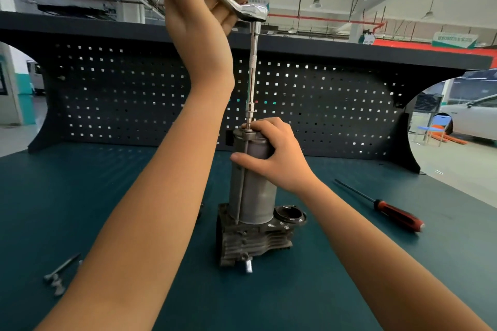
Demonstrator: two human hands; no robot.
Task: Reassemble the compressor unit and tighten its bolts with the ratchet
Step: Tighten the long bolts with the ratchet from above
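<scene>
Teal workbench (pixel 80 196) backed by dark pegboard (pixel 134 88), left hand (pixel 199 16) grip clamped on ratchet (pixel 254 12), right hand (pixel 274 153) grip around compressor unit (pixel 252 196)

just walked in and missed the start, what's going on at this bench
A person is bolting a compressor together; it stands upright on the green bench. The left hand grips the ratchet up high, and its long extension bar runs down to the compressor's top. The right hand holds the top of the grey body, apparently to steady it. A red-handled screwdriver lies to the right, and loose bolts lie at the front left.
</scene>
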